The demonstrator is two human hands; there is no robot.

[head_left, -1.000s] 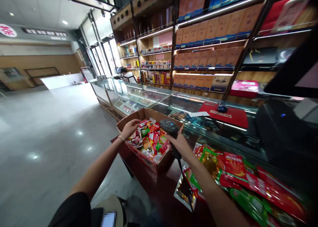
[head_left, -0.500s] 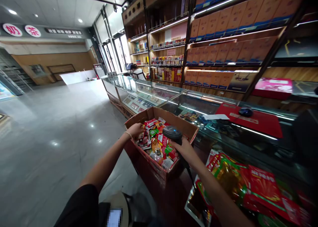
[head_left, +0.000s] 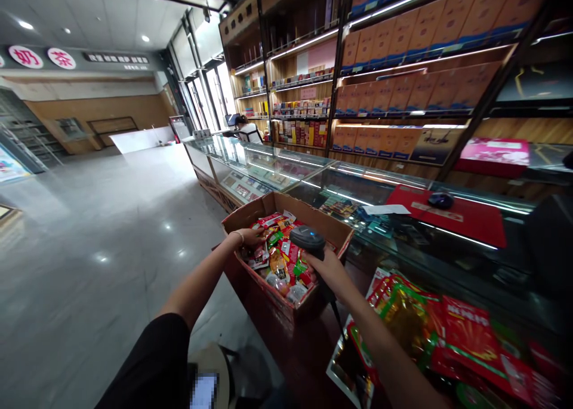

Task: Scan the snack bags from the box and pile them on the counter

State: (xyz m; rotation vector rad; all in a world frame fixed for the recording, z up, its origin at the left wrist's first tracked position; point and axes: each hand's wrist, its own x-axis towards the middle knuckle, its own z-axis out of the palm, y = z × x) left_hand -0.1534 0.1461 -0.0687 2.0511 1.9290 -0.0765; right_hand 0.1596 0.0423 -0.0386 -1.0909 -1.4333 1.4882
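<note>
A cardboard box [head_left: 273, 298] full of small snack packets [head_left: 286, 257] in red, green and clear wrapping stands open on the dark brown counter. My left hand [head_left: 251, 237], with a band at the wrist, reaches over the box's left wall. Its fingers stretch onto the packets; the tips are partly lost among the wrappers. A black barcode scanner [head_left: 308, 237] is in the grip of my right hand [head_left: 329, 270], held over the right part of the box. Its head faces left over the packets, a blue light shows on top, and its cable hangs down.
Large red and green snack bags [head_left: 465, 331] lie at the lower right. Behind the box runs a glass display counter [head_left: 286, 170], with a red mat [head_left: 478, 221] and a mouse [head_left: 441, 200]. A stool [head_left: 210, 364] stands below. A person [head_left: 250, 131] sits farther back.
My left hand has moved slightly right and deeper over the packets, its fingers now stretched further in. The scanner stays over the box in my right hand. The view has shifted slightly.
</note>
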